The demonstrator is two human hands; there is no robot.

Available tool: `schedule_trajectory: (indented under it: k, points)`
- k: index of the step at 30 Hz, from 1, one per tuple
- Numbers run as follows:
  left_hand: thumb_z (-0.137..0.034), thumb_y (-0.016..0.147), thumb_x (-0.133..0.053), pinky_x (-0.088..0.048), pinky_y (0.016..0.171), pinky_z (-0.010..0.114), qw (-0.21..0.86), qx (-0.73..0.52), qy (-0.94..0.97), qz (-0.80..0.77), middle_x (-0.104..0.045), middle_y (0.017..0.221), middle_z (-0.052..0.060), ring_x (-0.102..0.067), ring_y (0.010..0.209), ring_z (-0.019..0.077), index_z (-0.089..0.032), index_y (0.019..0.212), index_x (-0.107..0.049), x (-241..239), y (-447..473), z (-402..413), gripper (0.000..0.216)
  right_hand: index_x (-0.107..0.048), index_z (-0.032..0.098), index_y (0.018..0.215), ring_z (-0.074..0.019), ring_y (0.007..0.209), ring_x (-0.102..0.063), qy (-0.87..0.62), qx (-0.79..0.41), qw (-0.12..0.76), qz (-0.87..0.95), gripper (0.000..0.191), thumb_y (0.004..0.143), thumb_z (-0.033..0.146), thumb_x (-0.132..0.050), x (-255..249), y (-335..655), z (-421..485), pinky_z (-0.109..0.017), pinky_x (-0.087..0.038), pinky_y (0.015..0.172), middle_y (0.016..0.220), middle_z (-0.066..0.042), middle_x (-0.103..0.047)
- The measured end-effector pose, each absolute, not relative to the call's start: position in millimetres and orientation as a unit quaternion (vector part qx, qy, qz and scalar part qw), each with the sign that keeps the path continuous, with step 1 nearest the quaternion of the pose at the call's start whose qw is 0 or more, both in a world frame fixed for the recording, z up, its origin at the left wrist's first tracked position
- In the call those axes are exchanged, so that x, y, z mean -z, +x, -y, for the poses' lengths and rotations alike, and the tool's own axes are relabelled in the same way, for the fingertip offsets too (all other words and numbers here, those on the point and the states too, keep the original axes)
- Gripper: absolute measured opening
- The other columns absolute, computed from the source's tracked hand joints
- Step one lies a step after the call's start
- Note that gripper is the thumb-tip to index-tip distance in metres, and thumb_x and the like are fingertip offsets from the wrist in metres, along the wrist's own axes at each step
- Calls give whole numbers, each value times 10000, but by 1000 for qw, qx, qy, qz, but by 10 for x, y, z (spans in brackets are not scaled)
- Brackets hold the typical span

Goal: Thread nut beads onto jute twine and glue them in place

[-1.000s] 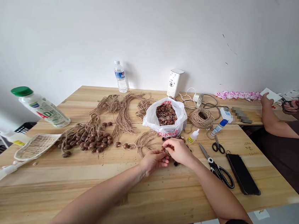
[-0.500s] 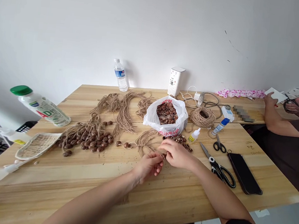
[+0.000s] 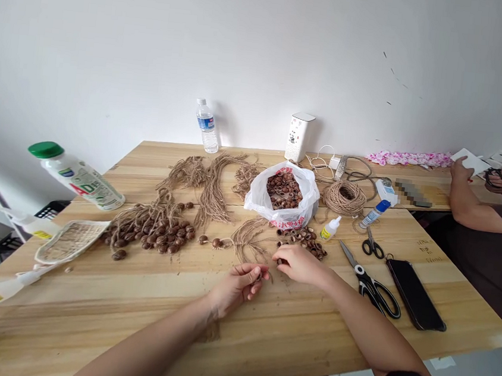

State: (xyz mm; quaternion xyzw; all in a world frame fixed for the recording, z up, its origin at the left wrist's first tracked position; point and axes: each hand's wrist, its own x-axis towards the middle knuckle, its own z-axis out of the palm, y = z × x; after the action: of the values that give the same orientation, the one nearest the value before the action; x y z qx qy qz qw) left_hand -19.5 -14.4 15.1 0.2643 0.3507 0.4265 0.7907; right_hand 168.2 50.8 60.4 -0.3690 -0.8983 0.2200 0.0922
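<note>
White wall (image 3: 265, 52) rose behind the wooden table (image 3: 152, 315), where cord strands (image 3: 244, 239) lay just beyond the left hand (image 3: 237, 283) and loose shells (image 3: 303, 239) just beyond the right hand (image 3: 300, 264). A slack pinch could have lost the dark shell (image 3: 280, 261) among them. Thumb uppermost, the left hand curled, clamped on a small piece (image 3: 260, 277) too hidden to identify; the right, knuckles up, gripped that shell.

Prob. craft wkshop: wooden tbl (image 3: 262, 333), twine coil (image 3: 335, 204), scissors (image 3: 360, 270), glue btl (image 3: 330, 228), nutshells (image 3: 284, 192).
</note>
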Motion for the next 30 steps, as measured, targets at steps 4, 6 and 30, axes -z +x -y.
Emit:
schedule_trajectory:
  k: [4,6,30]
  points:
    - [-295,757,-649,-373,479,205,823,-415,238,-306,-649,861,110,-504,567,85,-100,909,-678,-154,-194,137,249,-685,148,889,-198,828,-618,-414,-190,117,883,157,753,84,-640,-649,1745,-556,-302,-457,766,886,-71,-685]
    - [-224,755,-619,-413,552,235,842,-399,225,-286,-647,898,131,-550,647,121,-86,906,-678,-157,-195,139,212,-682,153,897,-197,827,-611,-420,-185,148,876,159,756,92,-641,-684,1731,-534,-305,-455,768,863,-65,-686]
    - [-206,783,-635,-378,535,221,840,-452,210,-214,-597,718,57,-515,604,100,-107,824,-642,-159,-212,144,107,-635,192,1078,-194,953,-616,-233,-261,270,897,255,831,256,-612,-748,1550,-322,-331,-482,867,1024,-79,-675]
